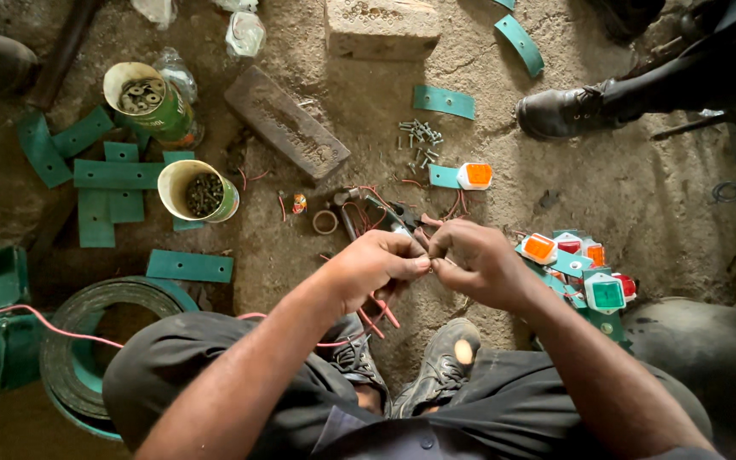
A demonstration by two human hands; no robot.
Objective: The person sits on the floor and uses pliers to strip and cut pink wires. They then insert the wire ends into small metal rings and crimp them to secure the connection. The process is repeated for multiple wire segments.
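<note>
Pinching thin red wires (382, 308) between both hands — left hand (374, 268) and right hand (473, 262) closed fingertip to fingertip, wire trailing down-left toward the near shoes, pliers (398, 215) lying just beyond.

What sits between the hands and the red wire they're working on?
Nothing visible. The left hand and right hand already pinch the red wire between their fingertips, above the pliers lying on the ground.

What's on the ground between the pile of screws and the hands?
In the head view, between the screws and the hands lie a green strip with an orange lamp, pliers and loose red wires.
</note>
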